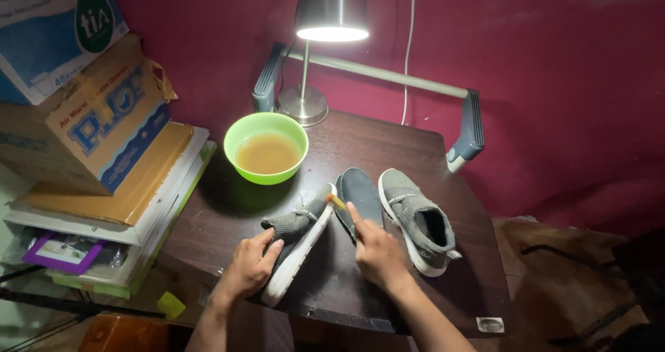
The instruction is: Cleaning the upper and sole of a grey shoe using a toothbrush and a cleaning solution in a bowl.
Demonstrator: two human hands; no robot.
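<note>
A room in a home, used as a makeshift work corner: a dark wooden table (388,151) against a deep red wall (540,61), a metal desk lamp (331,9) at its back edge, cardboard boxes (90,109) stacked beside its left edge.
</note>
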